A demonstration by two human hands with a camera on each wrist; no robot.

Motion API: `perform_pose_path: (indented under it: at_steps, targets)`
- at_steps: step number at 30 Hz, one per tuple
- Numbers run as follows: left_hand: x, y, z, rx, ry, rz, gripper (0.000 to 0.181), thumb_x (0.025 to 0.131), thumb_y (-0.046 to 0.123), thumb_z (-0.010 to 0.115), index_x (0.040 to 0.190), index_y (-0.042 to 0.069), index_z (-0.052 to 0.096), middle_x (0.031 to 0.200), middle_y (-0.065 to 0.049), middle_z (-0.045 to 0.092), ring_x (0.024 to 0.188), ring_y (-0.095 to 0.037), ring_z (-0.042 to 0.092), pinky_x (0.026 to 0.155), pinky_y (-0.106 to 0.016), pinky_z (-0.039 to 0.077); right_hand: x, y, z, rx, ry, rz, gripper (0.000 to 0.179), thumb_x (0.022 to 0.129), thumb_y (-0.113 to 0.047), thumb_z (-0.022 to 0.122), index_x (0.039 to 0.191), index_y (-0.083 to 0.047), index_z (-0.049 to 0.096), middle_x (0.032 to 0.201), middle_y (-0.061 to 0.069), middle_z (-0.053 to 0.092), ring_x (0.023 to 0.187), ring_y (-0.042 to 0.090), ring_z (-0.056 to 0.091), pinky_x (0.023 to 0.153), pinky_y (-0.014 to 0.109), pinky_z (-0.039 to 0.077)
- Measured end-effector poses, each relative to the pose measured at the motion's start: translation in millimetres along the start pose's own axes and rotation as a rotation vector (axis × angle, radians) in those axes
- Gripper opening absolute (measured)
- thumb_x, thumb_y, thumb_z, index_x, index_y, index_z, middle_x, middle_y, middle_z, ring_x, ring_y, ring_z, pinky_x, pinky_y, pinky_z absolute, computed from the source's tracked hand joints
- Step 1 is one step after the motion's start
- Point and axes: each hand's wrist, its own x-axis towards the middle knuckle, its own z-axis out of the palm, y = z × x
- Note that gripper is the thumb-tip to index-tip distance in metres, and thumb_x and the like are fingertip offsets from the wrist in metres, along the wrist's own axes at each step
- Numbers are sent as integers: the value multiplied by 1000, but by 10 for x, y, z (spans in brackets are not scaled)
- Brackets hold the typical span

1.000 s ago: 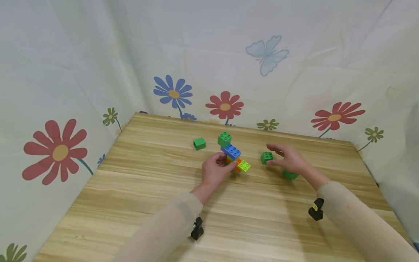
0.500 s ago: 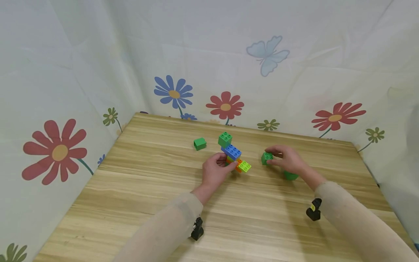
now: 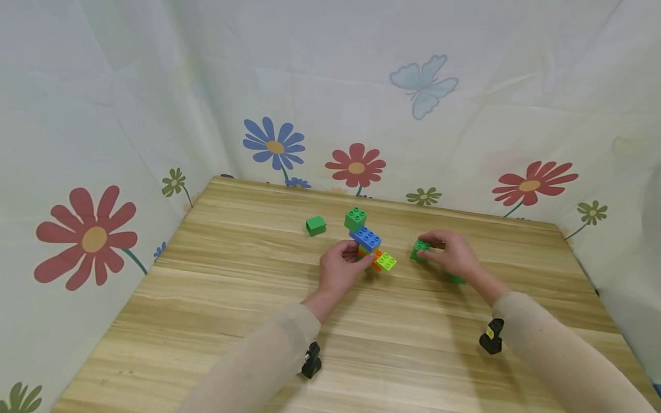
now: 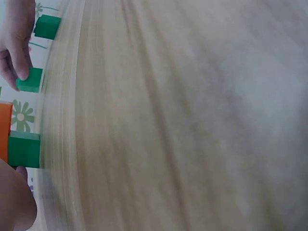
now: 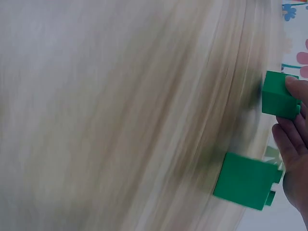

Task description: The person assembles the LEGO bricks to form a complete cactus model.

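My left hand [image 3: 338,267] grips the lower part of a stack of toy building bricks. A green brick [image 3: 356,219] tops the stack, above a blue brick [image 3: 365,238]; lower down, orange shows beside a lime-green brick [image 3: 386,261] that juts out to the right. The left wrist view shows another green brick [image 4: 24,149] at the stack's base, under an orange one [image 4: 4,130]. To the right, my right hand [image 3: 454,252] pinches a separate green brick [image 5: 279,96] between thumb and fingers. Whether it touches the table cannot be told.
Partly hidden by my right hand, a further green brick [image 5: 245,180] stands on the table. One more green brick [image 3: 315,226] lies on its side left of the stack. The wooden table [image 3: 248,241] meets a flower-print curtain [image 3: 310,69] at its back and sides.
My right hand's fingers have closed from around the green brick to a pinch on it. The brick has tilted slightly. My left hand and the stack have stayed in place.
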Motion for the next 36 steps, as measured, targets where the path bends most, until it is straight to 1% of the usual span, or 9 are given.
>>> perform_pose_path:
  at_steps: [7,10,13,15,17,21,26,32,36]
  targets:
    - [-9,7,5,-13,-3,-4,33,89,21,91,115,6,77,117,-9,77,109,-24,75,97,-35,63,-91,-223,5,65,88,63,41,98,-21,82,132,-1,72,123,18,76,114,37,74,96,51,62]
    - [-10,8,5,-15,-3,-16,34,89,21,91,116,7,76,117,-9,77,110,-23,74,97,-34,62,-134,-383,-3,99,123,71,42,97,-24,83,132,-3,73,119,16,78,111,34,75,90,35,64]
    - [-9,8,3,-15,-3,-23,34,89,20,91,116,7,76,117,-9,76,110,-23,73,97,-34,62,-171,-530,-2,129,158,56,41,96,-25,83,130,-5,74,114,13,79,108,32,76,83,18,58]
    - [-7,7,0,-13,0,-22,33,89,20,90,116,7,76,117,-8,76,110,-23,73,97,-34,62,-194,-612,6,143,182,30,39,96,-24,84,129,-6,75,112,12,79,106,31,76,81,14,56]
    - [-5,4,-3,-9,1,-20,33,89,20,90,116,7,76,117,-8,76,110,-23,73,97,-34,62,-209,-681,23,152,202,-2,37,95,-22,85,127,-5,76,111,12,79,104,31,76,82,16,58]
    - [-2,-4,-6,-4,0,-16,33,89,22,90,116,8,76,117,-7,77,110,-23,73,97,-34,62,-223,-774,72,155,237,-58,34,92,-16,87,122,-4,77,109,10,79,99,29,77,85,35,65]
    - [-5,-5,-11,-11,-4,-15,34,89,23,91,116,8,76,117,-7,77,110,-22,73,97,-34,62,-221,-839,148,141,272,-120,32,87,-11,90,117,-3,78,105,8,79,94,26,76,86,53,64]
    - [-6,-6,-10,-8,-8,-2,35,89,24,90,117,8,76,117,-7,77,111,-23,74,97,-34,62,-206,-860,234,109,257,-171,32,84,-10,93,112,-3,78,104,7,78,93,24,75,86,58,63]
    - [2,-14,-4,0,-6,11,35,89,24,90,117,7,76,117,-8,77,111,-23,74,97,-34,62,-199,-862,263,95,226,-160,30,84,-13,93,109,-5,77,105,7,78,95,25,74,86,58,63]
